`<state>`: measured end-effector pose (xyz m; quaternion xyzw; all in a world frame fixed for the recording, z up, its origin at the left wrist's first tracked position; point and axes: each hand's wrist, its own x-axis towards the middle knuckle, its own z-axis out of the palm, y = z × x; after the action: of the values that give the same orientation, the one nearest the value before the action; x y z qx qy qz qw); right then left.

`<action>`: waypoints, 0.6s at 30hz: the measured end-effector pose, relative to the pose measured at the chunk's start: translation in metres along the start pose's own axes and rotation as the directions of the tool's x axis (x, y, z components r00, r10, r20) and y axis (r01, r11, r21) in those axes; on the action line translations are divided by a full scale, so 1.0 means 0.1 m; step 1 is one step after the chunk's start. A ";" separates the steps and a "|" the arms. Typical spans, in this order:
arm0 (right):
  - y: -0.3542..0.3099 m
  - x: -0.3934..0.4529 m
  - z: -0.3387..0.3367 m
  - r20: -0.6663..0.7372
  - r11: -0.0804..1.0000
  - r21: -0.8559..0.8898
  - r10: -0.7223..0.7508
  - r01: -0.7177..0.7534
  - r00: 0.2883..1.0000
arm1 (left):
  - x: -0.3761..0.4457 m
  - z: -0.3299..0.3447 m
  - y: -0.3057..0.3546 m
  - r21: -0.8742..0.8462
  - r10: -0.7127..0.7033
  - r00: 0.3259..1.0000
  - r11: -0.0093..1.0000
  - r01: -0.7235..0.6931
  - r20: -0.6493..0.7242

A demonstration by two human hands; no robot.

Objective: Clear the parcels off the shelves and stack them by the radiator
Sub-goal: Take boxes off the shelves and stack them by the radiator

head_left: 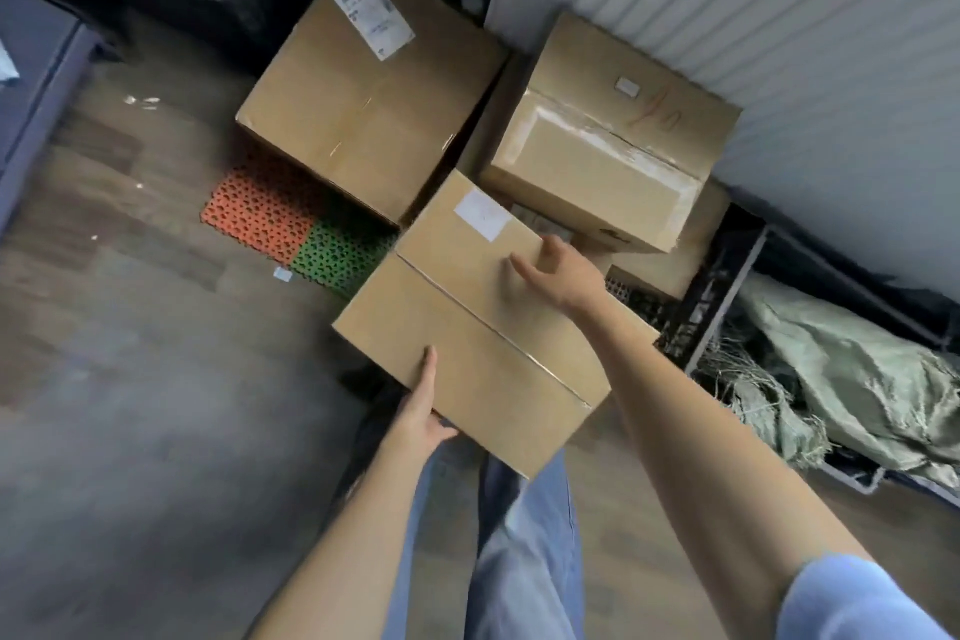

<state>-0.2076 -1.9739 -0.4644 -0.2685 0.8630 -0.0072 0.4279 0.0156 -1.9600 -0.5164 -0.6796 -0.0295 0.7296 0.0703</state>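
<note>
I carry a flat brown cardboard parcel [467, 327] with a white label and a tape seam, held above the floor in the middle of the head view. My left hand [423, 413] grips its near left edge, thumb on top and fingers underneath. My right hand [556, 270] rests on the top face near the far right edge, fingers spread and loosely bent. Ahead, a large parcel with a printed label [363, 88] stands on the floor. To its right a taped parcel [613, 135] lies on top of other boxes, against the white ribbed radiator [753, 5].
Orange and green perforated floor tiles [296, 229] lie under the large parcel. A black wire rack [727, 286] with green woven sacks [857, 369] fills the right side. A grey cabinet [31, 83] stands at the far left. Wooden floor [130, 379] spreads to the left.
</note>
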 end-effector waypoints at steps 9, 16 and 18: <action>0.48 0.44 0.10 0.143 0.988 -0.034 -0.143 0.149 0.979 | 0.39 0.83 -0.09 0.016 0.039 0.994 0.999 -0.041 0.105; 0.49 -0.25 -0.11 0.269 0.991 -0.011 -0.125 0.132 0.955 | -0.33 1.07 0.18 0.502 0.168 0.985 0.854 -0.132 -0.027; 0.44 -0.44 -0.35 0.287 0.982 -0.082 -0.141 0.171 0.947 | -0.67 1.12 0.34 0.676 0.324 0.946 0.696 -0.241 0.004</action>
<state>-0.2324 -1.9227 -0.4201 -0.3567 0.7689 0.0428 0.5289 -0.0932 -1.9974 -0.4471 -0.6462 0.3427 0.6526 0.1978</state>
